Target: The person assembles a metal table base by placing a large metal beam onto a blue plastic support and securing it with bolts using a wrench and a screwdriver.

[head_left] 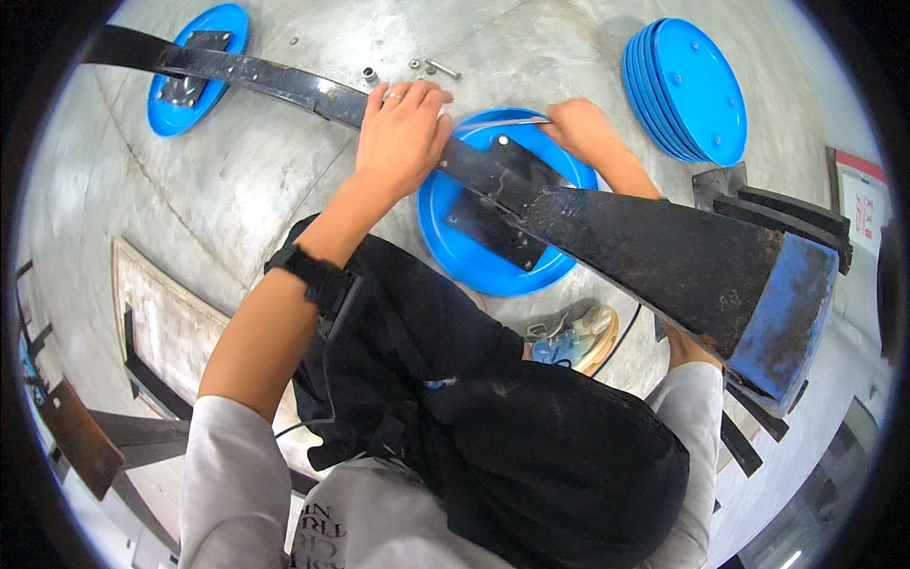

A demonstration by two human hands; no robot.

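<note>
A long black metal beam [645,237] crosses from upper left to lower right, widening toward a worn blue end. Under its middle lies a blue round disc [436,213] with a black mounting plate [474,228] and a pale bolt head near the plate's upper corner. My left hand [403,128] is closed over the beam, just left of this disc. On the disc's far side, my right hand [583,133] grips a slim silver wrench [502,123], its shaft reaching left across the rim. The wrench's far tip is hard to make out near the beam.
Another blue disc [237,24] sits under the beam's far left end. Blue discs stand stacked [701,95] at far right. A socket [369,73], small nuts [414,64] and a bolt [444,68] lie beyond my left hand. Black metal pieces [787,218] are at right.
</note>
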